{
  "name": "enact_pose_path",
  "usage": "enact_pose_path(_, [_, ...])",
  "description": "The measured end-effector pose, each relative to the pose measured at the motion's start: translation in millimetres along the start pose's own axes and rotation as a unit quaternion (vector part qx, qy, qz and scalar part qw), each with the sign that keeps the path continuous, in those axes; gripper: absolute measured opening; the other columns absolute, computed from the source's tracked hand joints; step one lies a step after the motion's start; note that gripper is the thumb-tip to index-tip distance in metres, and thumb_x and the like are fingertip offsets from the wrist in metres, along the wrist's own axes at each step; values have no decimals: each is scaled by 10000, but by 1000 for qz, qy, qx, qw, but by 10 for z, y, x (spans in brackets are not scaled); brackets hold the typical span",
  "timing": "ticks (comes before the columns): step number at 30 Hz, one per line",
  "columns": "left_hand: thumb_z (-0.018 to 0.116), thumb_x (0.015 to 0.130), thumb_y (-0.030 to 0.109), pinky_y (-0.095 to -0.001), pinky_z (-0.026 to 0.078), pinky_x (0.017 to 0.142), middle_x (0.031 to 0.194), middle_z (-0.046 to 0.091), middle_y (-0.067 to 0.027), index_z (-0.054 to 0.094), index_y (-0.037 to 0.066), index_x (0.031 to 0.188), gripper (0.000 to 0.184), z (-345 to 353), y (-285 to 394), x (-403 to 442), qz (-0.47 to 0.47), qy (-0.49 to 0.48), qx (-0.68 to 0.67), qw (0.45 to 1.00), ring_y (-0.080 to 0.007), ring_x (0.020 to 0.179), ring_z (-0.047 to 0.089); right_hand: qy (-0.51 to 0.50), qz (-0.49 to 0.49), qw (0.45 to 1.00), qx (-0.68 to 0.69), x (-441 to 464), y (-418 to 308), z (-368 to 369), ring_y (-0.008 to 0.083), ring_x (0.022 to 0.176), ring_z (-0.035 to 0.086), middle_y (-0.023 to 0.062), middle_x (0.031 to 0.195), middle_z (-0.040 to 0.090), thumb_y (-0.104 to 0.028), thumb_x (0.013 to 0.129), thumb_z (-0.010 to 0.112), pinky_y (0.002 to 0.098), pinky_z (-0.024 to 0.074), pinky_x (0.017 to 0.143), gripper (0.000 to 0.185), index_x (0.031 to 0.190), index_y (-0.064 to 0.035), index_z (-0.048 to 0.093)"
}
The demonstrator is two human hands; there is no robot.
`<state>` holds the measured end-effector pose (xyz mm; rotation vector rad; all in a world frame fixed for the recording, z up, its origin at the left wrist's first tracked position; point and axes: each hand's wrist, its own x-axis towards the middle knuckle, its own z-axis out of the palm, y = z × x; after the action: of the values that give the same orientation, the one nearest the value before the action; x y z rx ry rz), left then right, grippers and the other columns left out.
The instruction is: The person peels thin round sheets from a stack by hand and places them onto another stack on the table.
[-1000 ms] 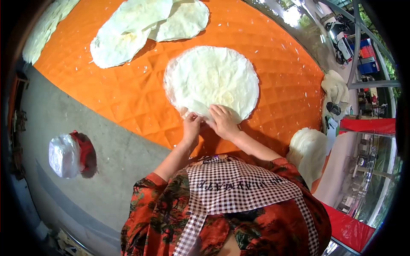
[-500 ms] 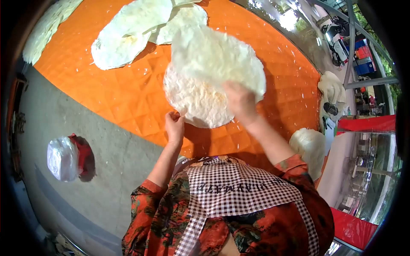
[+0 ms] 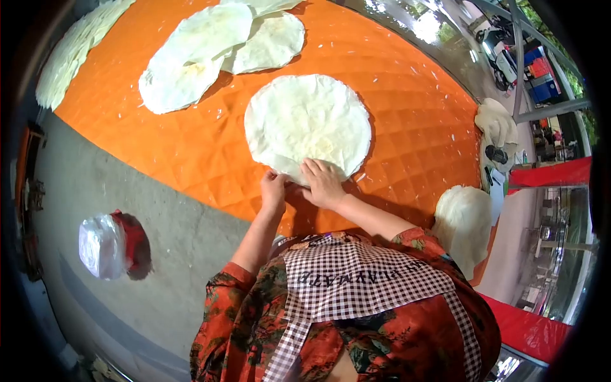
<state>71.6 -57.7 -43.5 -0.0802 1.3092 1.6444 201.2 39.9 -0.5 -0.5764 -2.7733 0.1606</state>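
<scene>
A stack of thin, round, pale sheets (image 3: 309,121) lies on the orange cloth (image 3: 414,127) in front of me. At its near edge my left hand (image 3: 273,190) is closed, its fingers pinching the rim of a sheet. Just to the right, my right hand (image 3: 323,184) lies nearly flat on the near part of the top sheet, fingers extended. Its thumb points toward my left hand. How many sheets are in the stack cannot be made out.
More round sheets (image 3: 216,32) overlap at the upper left, and a tall stack (image 3: 76,54) stands at the far left edge. Another pale pile (image 3: 463,223) is near my right elbow. A plastic-wrapped bundle (image 3: 102,247) sits over the grey floor (image 3: 165,254) at left.
Half a second ago my right hand was swinging a lifted sheet over the stack; now that sheet lies flat. My left hand has moved slightly right to the rim.
</scene>
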Motion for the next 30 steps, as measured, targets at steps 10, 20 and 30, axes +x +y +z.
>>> enact_pose_path(10, [609, 864, 133, -416, 454, 911, 1247, 467, -95, 333, 92, 1305, 521, -133, 325, -159, 50, -35, -141, 988, -241, 1129, 516, 77, 3, 948, 309, 987, 301, -1746, 320, 627, 620, 201, 678, 610, -109, 792, 606, 431, 474, 597, 97, 752, -23, 628])
enact_pose_path(20, [611, 834, 108, -420, 487, 880, 1151, 582, -95, 475, 18, 1254, 450, 8, 563, -433, 38, -106, -89, 990, -259, 1023, 577, -21, 371, 708, 601, 236, 1571, -1964, 209, 961, 646, 131, 1080, 661, -88, 796, 678, 344, 501, 886, 390, 1145, 61, 590])
enact_pose_path(30, [556, 813, 156, -439, 523, 830, 1097, 599, -129, 457, 24, 1274, 489, -280, 8, 11, -98, -100, 11, 990, -301, 1009, 601, 126, 459, 667, 574, -1092, 1739, -72, 190, 916, 614, 100, 999, 646, -52, 770, 630, 339, 496, 796, 319, 1077, 28, 596])
